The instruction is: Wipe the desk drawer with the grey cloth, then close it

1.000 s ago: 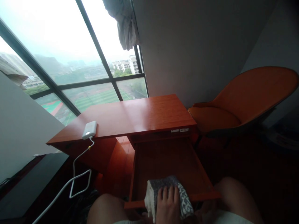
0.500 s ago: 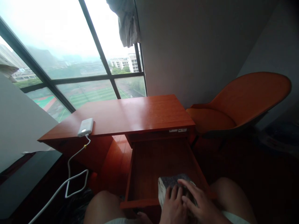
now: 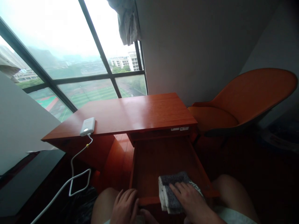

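A folded grey cloth (image 3: 174, 194) with white edges and pale lettering on its right side lies across the front edge of the pulled-out wooden drawer (image 3: 151, 168). On top of it rests my right hand (image 3: 190, 197), palm down, its fingers spread flat over the fabric. My right thumb is hard to make out. My left hand (image 3: 125, 205) is off the cloth, beside the left front corner of the drawer, with its fingers stretched out and holding nothing. What supports the cloth from below is hidden.
The drawer belongs to a reddish wooden desk (image 3: 140, 112) under a window. A white power bank (image 3: 87, 126) with a white cable (image 3: 72, 161) sits at the desk's left. An orange chair (image 3: 257, 93) stands right. A dark surface (image 3: 30, 183) is at lower left.
My left hand has come off the cloth and moved left to the drawer's corner. My right hand has flattened over the cloth, leaving more of it visible. The view has shifted slightly.
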Available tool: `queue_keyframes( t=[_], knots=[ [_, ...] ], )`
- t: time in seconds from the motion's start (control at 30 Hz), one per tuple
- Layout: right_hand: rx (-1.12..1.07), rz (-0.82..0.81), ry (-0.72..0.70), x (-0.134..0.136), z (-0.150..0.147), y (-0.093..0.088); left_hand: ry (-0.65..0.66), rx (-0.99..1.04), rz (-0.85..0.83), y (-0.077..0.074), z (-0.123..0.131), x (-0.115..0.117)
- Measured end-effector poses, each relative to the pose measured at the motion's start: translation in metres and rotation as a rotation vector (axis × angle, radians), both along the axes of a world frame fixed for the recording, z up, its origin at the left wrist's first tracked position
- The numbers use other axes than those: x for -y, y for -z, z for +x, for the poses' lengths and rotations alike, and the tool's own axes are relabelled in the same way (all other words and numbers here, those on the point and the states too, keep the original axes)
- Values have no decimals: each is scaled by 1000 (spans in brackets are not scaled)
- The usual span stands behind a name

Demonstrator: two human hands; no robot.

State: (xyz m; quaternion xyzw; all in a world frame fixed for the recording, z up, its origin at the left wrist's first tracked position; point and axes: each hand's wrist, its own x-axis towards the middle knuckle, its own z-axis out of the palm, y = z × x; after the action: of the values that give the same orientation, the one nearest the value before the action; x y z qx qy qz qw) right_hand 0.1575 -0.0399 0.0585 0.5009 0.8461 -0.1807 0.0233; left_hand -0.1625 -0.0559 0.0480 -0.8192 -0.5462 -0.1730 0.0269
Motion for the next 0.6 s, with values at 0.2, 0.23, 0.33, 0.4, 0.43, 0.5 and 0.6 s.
queue_keyframes(
  t=[0.2,0.23,0.33,0.4,0.43,0.5,0.6],
  knots=[
    [-58,-96,12,-10,-9,-12,-138,214,-33,7,-1,-16],
    [-99,-100,10,-9,-8,-12,-155,248,-51,8,-2,-18],
    [-220,-81,-12,-4,11,-7,-215,361,-119,14,-7,-22],
    [-257,-37,-75,-1,36,-2,-265,453,-159,17,-11,-23],
    [-261,-2,-112,1,51,0,-292,508,-178,18,-13,-23],
    [-245,86,-118,5,83,2,-348,633,-235,18,-15,-23],
    [-245,103,-34,15,124,4,-444,832,-353,14,-12,-23]
  ],
)
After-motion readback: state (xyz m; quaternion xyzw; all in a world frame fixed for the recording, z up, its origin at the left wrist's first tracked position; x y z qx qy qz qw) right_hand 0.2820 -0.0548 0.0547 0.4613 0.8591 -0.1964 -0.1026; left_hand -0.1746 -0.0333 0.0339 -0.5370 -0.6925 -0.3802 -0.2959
